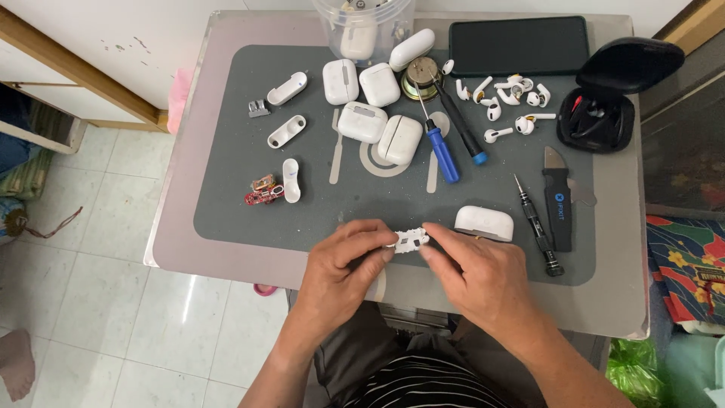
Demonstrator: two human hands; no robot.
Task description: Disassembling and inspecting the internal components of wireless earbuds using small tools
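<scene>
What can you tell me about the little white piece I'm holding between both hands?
The small white part looks like moulded plastic, an oblong insert with rounded recesses along its top. It lies roughly level, just above the near edge of the grey mat. The left hand pinches its left end, the right hand its right end. Its underside is hidden.

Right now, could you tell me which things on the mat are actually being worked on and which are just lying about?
In hand:
- small white inner part, pinched between left hand and right hand
- white case shell, just beyond the right hand

Lying about:
- blue screwdriver
- black pry tool
- loose earbuds
- closed white cases
- red circuit piece
</scene>
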